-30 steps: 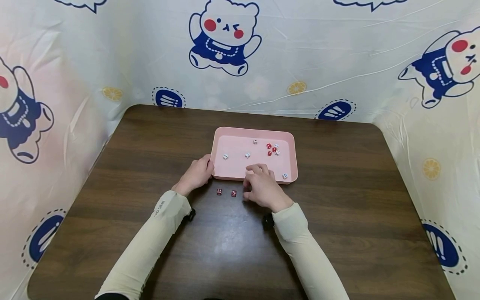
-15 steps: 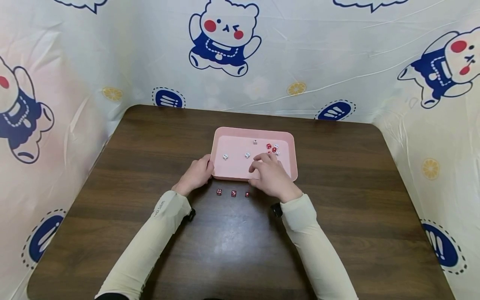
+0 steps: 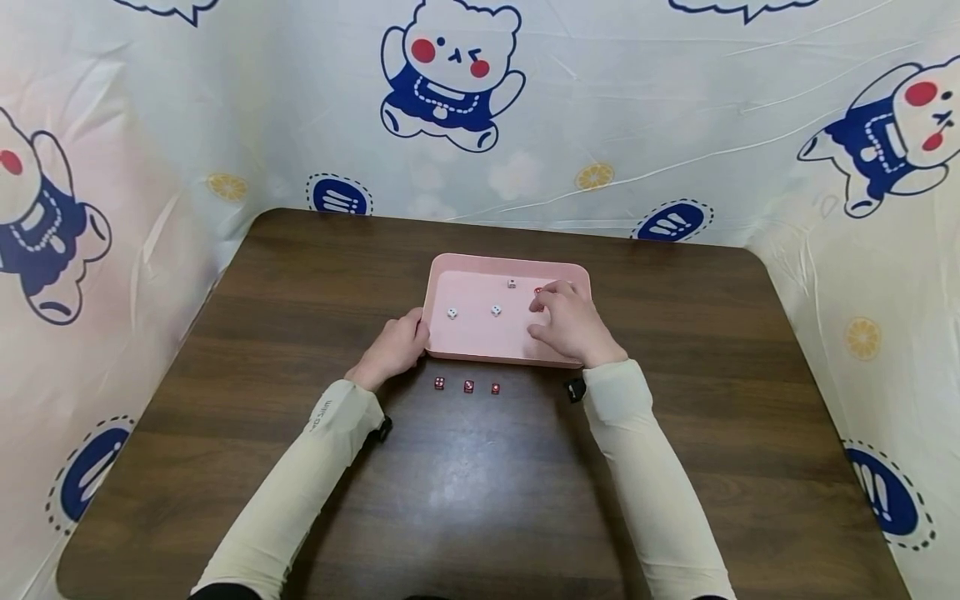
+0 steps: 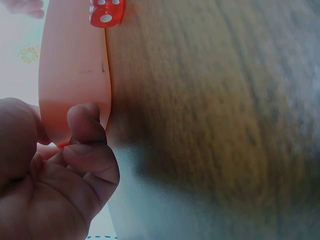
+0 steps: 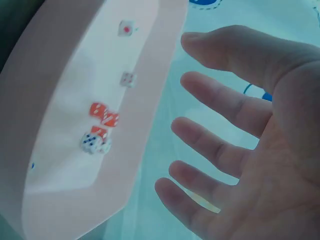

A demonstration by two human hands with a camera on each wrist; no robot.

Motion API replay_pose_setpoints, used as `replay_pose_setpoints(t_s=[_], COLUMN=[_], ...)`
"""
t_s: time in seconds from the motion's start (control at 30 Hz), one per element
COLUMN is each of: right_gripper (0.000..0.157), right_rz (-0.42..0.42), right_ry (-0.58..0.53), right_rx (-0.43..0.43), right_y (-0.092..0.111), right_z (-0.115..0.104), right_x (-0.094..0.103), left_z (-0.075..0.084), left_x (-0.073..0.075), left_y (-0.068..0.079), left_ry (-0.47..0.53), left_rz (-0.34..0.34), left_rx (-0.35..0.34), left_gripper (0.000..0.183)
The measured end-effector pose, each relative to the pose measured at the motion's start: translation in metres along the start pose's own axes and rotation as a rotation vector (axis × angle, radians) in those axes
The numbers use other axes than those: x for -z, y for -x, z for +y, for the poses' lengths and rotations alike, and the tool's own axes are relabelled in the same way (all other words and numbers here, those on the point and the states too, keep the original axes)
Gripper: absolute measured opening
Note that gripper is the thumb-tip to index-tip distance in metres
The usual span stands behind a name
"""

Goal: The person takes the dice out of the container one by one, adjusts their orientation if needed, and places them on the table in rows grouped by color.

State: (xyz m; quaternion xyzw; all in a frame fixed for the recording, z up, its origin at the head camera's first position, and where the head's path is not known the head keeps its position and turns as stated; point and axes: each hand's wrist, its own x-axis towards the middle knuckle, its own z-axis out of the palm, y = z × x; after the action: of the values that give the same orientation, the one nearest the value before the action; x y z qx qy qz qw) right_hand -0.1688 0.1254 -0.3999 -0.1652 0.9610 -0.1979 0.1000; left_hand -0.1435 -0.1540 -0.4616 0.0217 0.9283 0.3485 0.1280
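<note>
A pink tray [image 3: 480, 346] stands on the table, and my left hand [image 3: 393, 346] grips its near left corner, as the curled fingers in the left wrist view confirm. My right hand [image 3: 570, 321] hovers over the tray's right side with fingers spread and nothing between them. In the right wrist view, red dice [image 5: 98, 110] cluster with white dice [image 5: 90, 143]. A white die [image 3: 452, 313] lies at the tray's left, another white die [image 3: 496, 311] near its middle, and a third white die [image 3: 512, 284] farther back. The right hand hides most of the cluster in the head view.
Three red dice, a left die [image 3: 439, 383], a middle die [image 3: 468, 386] and a right die [image 3: 495, 388], form a row on the brown wooden table [image 3: 465, 483] before the tray. A patterned curtain [image 3: 300, 100] surrounds the table's back and sides.
My right hand has left a red die at the right end of the row, then moved up and right over the dice cluster. The left hand has stayed at the tray's corner.
</note>
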Motion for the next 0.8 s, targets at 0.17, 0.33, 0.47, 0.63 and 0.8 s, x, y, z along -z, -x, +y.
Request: replay_pose_setpoints(t_s=[0.17, 0.33, 0.47, 0.63, 0.8], right_gripper=[0.034, 0.038, 0.037, 0.037, 0.036], right_rz=[0.004, -0.002, -0.023, -0.064, -0.088], right_ry=[-0.011, -0.008, -0.009, 0.005, 0.026], right_rx=[-0.044, -0.095, -0.129, -0.165, -0.194], right_y=[-0.008, -0.016, -0.022, -0.031, -0.039], right_z=[0.011, 0.016, 0.016, 0.017, 0.020], right_x=[-0.002, -0.003, -0.004, -0.008, -0.013], left_z=[-0.002, -0.003, -0.002, -0.002, -0.003], left_x=[-0.001, -0.002, -0.001, -0.001, -0.001], left_y=[-0.001, -0.001, -0.001, 0.000, 0.000], left_ry=[0.004, 0.006, 0.012, 0.022, 0.024], left_rz=[0.002, 0.007, 0.007, 0.005, 0.013], left_rx=[-0.003, -0.004, -0.003, -0.002, -0.008], left_gripper=[0.031, 0.032, 0.032, 0.031, 0.031])
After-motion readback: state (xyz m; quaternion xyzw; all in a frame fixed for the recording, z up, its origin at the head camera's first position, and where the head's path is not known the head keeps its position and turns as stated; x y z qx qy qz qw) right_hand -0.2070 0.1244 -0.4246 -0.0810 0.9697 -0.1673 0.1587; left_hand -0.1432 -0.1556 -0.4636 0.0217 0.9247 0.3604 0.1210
